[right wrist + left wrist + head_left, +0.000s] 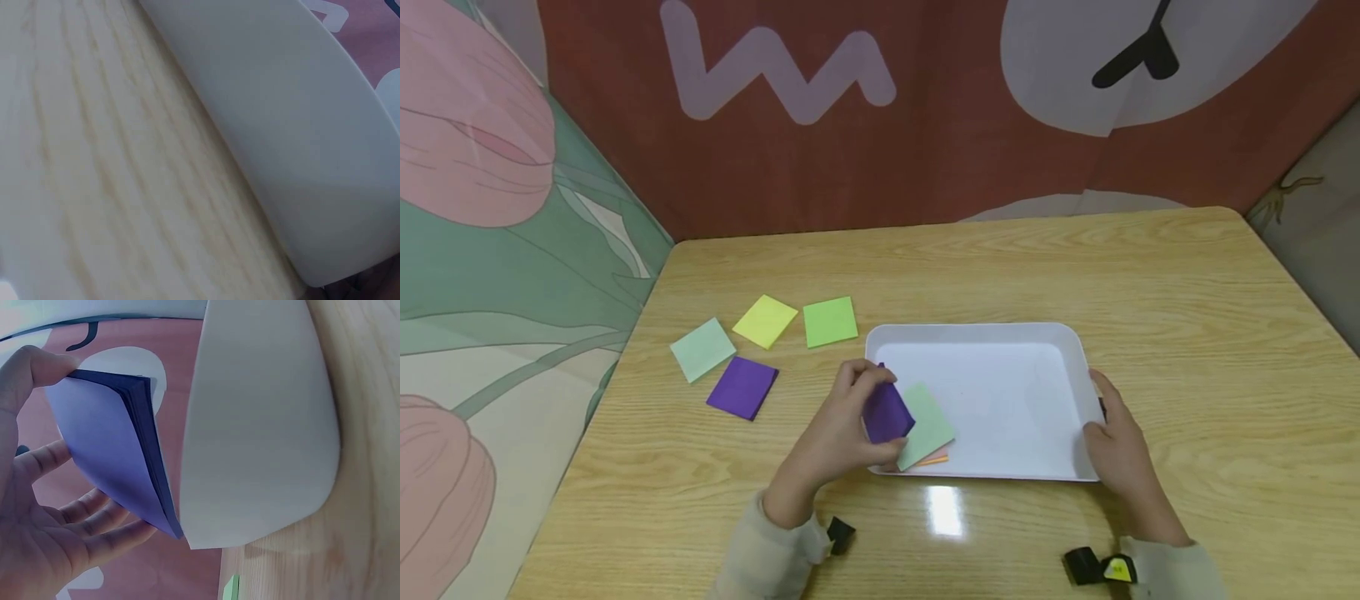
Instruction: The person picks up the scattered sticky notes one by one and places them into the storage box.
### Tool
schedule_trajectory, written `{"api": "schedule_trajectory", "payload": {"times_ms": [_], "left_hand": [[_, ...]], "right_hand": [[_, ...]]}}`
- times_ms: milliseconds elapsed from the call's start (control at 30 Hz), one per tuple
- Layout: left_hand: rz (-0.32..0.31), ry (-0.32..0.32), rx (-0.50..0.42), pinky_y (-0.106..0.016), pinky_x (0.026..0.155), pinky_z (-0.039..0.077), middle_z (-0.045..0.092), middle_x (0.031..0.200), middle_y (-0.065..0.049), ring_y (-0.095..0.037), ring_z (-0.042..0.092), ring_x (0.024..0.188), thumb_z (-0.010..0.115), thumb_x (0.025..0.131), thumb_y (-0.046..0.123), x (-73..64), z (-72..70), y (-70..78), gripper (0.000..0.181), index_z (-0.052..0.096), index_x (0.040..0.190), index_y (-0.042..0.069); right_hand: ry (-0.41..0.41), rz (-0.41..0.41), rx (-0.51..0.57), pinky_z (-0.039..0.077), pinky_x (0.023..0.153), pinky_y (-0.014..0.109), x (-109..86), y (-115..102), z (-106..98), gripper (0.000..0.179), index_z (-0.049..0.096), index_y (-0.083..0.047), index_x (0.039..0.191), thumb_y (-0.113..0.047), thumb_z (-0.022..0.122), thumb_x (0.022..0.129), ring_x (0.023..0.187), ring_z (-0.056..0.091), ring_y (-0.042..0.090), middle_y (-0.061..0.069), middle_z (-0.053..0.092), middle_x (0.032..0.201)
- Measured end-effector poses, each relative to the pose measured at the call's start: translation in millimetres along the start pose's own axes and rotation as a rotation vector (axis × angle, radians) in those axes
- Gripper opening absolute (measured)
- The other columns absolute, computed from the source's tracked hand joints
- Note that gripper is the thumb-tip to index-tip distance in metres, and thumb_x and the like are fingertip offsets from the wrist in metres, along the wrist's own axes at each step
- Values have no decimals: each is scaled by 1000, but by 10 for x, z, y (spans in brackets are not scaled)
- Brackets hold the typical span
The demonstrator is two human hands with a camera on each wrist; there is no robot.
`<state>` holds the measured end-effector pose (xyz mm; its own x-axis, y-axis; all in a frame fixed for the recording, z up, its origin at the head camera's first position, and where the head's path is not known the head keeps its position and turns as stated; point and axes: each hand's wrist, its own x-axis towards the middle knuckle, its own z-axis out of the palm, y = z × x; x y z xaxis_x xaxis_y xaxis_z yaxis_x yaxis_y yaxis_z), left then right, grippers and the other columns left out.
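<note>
My left hand [835,425] pinches a purple sticky-note pad [883,414] between thumb and fingers, tilted over the left end of a white tray [992,333]. In the left wrist view, the stacked sheets of this purple pad [112,437] show along its edge, beside the tray's outer wall [262,425]. Under the pad, inside the tray, lies a pale green pad [928,429] with orange and pink edges [936,457] peeking out beneath it. My right hand [1120,450] grips the tray's right side, thumb at the rim; the right wrist view shows mostly the tray wall [275,125].
Left of the tray on the wooden table [1225,333] lie a bright green pad [831,322], a yellow pad [765,322], a mint pad [703,350] and another purple pad [742,388]. A patterned cloth [850,167] hangs behind the table's far edge.
</note>
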<state>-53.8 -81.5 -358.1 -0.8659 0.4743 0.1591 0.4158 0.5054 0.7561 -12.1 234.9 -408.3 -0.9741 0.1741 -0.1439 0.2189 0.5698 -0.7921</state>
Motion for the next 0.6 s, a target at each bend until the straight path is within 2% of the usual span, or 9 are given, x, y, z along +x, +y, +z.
{"api": "schedule_trajectory", "payload": {"times_ms": [200,600], "left_hand": [[33,-6,-25,-31,72,45,32,113,-10,-23,43,95,74,57,16,18,15,22,61,46,111,10],[29,-53,-4,-29,71,45,31,116,-10,-21,43,95,74,58,17,37,59,11,62,45,112,12]], "right_hand": [[-8,0,4,32,77,54,3,-1,2,64,6,-11,139,4,26,81,103,37,44,34,35,120],[-3,13,-1,32,76,53,2,3,-1,64,6,-12,139,4,26,81,102,38,43,34,35,120]]}}
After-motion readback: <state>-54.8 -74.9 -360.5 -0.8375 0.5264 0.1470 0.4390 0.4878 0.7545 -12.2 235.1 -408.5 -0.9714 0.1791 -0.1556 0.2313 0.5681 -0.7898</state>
